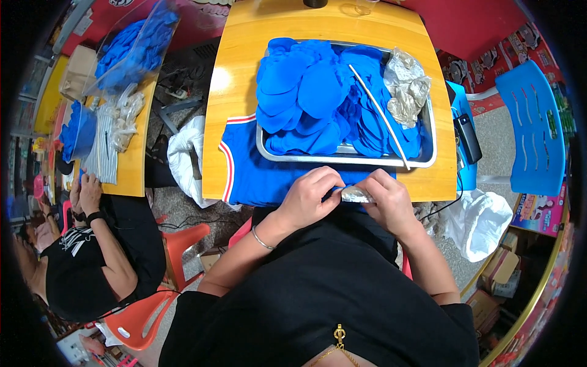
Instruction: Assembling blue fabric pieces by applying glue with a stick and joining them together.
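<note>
Pinching a small silvery packet at the tabletop's near edge, left hand and right hand both closed on it; best kept low over the blue cloth, grip firm.

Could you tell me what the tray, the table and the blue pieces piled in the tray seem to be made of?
Tray: likely steel, with a shiny grey rim. Table: wood or wood-look top, glossy, showing grain and glare. Blue pieces: apparently soft fabric, matte, limp and overlapping.
</note>
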`<state>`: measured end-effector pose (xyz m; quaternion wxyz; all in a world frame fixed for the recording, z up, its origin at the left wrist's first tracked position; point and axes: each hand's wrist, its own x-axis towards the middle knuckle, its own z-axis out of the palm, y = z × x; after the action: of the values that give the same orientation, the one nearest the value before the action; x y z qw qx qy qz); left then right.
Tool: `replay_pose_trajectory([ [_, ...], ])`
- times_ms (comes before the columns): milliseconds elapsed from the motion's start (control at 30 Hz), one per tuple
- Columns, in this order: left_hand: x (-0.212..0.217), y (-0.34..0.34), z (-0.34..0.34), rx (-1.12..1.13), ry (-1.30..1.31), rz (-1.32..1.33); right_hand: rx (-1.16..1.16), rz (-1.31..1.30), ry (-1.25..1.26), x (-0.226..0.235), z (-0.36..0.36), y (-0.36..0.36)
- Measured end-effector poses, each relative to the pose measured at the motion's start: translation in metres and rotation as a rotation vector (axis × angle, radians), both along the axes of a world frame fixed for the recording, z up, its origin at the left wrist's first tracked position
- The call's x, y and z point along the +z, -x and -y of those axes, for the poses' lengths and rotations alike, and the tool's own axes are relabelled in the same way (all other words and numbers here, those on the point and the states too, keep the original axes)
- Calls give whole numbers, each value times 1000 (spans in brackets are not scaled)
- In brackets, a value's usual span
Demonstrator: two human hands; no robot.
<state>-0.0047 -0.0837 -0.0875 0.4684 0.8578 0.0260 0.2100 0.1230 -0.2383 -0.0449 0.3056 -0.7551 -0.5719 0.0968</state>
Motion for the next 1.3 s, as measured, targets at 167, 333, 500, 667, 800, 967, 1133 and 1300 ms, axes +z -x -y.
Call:
replay_pose_trajectory([
  [167,1,-2,-1,6,-2,-32,-83,-33,46,-2,-4,5],
  [333,2,-3,0,43,49,-57,-119,-48,57,-1,-8,5],
  [500,6,-3,2,24,85,-84,-97,-41,94,-2,-4,1],
  [667,9,-2,4,19,88,-105,-105,-36,199,9,-9,-1],
  [800,4,-1,5,51,89,-62,-19,-205,84,9,-8,0],
  [967,6,-1,4,28,102,-100,60,-120,-50,-6,-1,-5],
  [1133,6,0,4,36,104,-107,47,-46,-69,-6,-1,-4],
  [1300,2,-1,6,21,75,-81,77,-1,36,4,-2,-2],
])
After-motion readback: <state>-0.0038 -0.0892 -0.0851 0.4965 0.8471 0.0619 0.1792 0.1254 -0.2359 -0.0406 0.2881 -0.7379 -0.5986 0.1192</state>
